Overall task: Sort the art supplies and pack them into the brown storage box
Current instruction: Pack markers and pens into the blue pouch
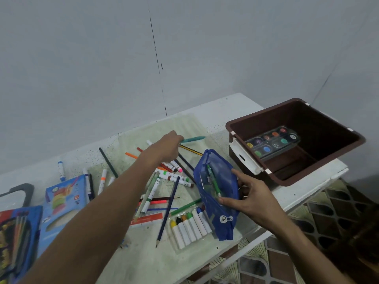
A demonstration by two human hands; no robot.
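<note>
My left hand point(169, 147) reaches to the far side of the table and grips a teal pen point(194, 138) by one end. My right hand point(249, 198) holds a blue mesh pencil pouch point(215, 189) upright, with a green pen visible inside it. The brown storage box point(320, 175) stands at the right end of the table and holds a watercolour palette point(272, 143). Markers and coloured pencils point(170, 177) lie scattered between my arms. A clear pack of paint sticks point(189, 228) lies in front of the pouch.
Blue boxes of art supplies point(61, 203) lie at the left, with a grey handle point(22, 191) behind them. An orange ruler point(146, 219) lies near the centre. The white table point(303, 197) ends at right above a patterned floor. A wall rises right behind the table.
</note>
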